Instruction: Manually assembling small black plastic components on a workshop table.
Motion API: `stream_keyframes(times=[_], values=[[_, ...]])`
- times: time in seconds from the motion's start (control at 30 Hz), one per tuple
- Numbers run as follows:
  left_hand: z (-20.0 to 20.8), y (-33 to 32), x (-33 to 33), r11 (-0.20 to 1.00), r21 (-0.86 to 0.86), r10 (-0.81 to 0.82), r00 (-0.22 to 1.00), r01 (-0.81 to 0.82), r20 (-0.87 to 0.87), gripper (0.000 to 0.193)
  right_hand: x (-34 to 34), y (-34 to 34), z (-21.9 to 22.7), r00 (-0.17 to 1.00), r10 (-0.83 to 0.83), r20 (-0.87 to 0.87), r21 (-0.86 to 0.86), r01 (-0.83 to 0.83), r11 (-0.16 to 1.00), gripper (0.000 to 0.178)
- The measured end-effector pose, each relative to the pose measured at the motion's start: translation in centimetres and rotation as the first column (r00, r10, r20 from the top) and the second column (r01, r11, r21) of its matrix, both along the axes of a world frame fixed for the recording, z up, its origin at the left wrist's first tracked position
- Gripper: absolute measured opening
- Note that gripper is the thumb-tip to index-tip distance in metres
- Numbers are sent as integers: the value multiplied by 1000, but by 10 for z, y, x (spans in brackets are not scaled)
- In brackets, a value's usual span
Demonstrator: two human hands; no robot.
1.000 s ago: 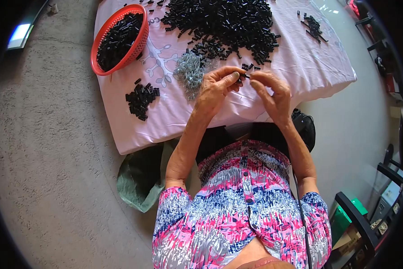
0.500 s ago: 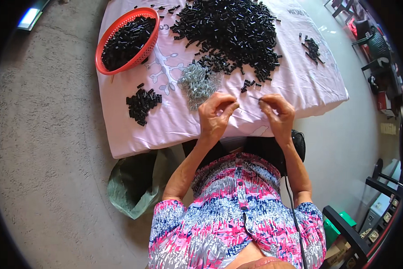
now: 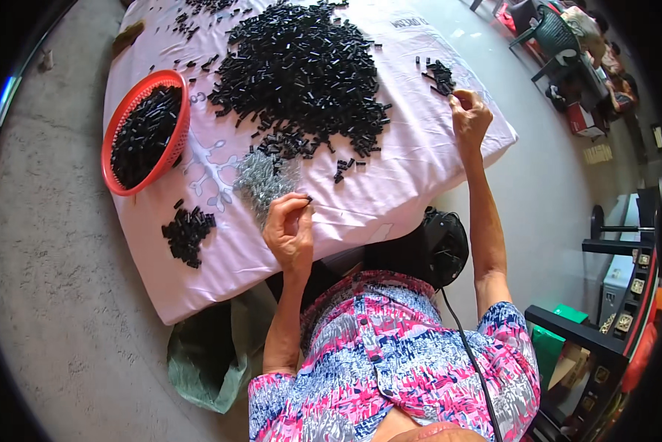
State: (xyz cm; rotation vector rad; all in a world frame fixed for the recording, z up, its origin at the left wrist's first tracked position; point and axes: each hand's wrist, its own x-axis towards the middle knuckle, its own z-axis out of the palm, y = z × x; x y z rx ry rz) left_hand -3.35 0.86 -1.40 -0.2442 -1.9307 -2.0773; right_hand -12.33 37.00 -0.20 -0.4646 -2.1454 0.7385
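My left hand (image 3: 290, 234) is closed in a pinch beside the heap of clear and silvery small pieces (image 3: 261, 180). A small black piece (image 3: 309, 200) shows at its fingertips. Stretched out to the far right, my right hand (image 3: 472, 121) has its thumb and fingers pressed together at the edge of a small pile of black pieces (image 3: 440, 76). What those fingers hold, if anything, is too small to make out. Between the hands, a few loose short black tubes (image 3: 342, 171) lie on the pink cloth.
A big mound of short black tubes (image 3: 301, 74) covers the middle of the cloth-covered table (image 3: 412, 162). At left stand a red basket (image 3: 110, 166) of black pieces and a smaller black pile (image 3: 188, 234). A green sack (image 3: 202, 368) sits below the table's edge; chairs (image 3: 555, 33) stand beyond.
My right hand has moved away from the left, out to the small black pile at the right. The view has turned, so the table appears shifted left. My left hand stays pinched.
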Motion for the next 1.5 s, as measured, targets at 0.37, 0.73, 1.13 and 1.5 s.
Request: stream_keyframes(times=[0.37,0.73,1.13,1.5], values=[[-4,-1,0,998,57,2,997,-6,72,18,14,-14,15,999,1,-47,-80,-5,997,18],[7,-11,14,978,163,107,984,-130,141,13,93,-154,22,739,670,63,-56,-668,742,18],[0,-24,27,998,19,50,984,-54,173,12,77,-184,5,710,651,268,122,-696,708,14],[-3,-23,28,995,91,30,994,-40,109,17,73,-197,10,715,672,191,18,-687,726,13]])
